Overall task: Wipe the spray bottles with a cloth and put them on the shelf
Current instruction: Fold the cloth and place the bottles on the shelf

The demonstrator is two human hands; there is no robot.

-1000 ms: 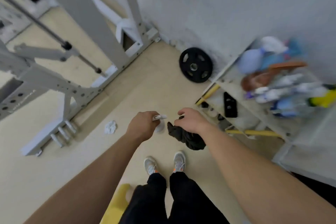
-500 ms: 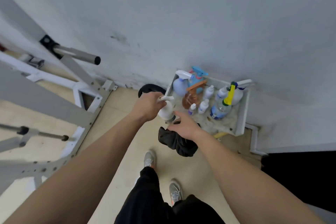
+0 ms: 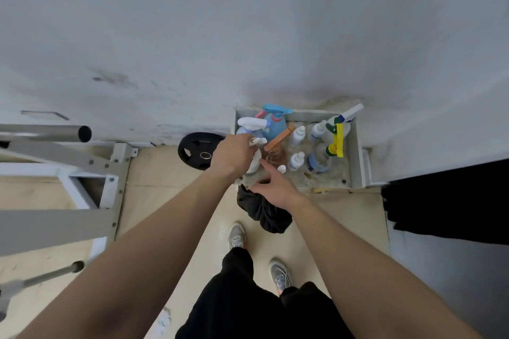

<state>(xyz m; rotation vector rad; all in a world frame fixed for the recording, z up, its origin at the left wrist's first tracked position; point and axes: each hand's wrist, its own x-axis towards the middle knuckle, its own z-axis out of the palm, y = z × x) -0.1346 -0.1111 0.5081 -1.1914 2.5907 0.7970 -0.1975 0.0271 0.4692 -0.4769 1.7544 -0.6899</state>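
My left hand [image 3: 232, 155] grips a small white spray bottle [image 3: 254, 161] by its neck, over the front left corner of the grey shelf tray [image 3: 355, 151]. My right hand [image 3: 274, 187] holds a black cloth [image 3: 263, 210] that hangs down below it, with the index finger stretched towards the bottle's base. Several spray bottles stand in the tray: a blue one [image 3: 272, 124], a brown one with an orange trigger [image 3: 276, 153], small white ones [image 3: 297, 135] and a clear one with a yellow trigger [image 3: 334, 143].
The tray stands against a grey wall. A black weight plate [image 3: 197, 150] leans on the wall to its left. A grey steel gym rack [image 3: 68, 170] fills the left side. A dark panel [image 3: 451, 201] lies to the right. My feet stand on beige flooring.
The view swung from the floor up to the wall and tray. Both hands moved forward, carrying the white bottle and the cloth to the tray's front left corner.
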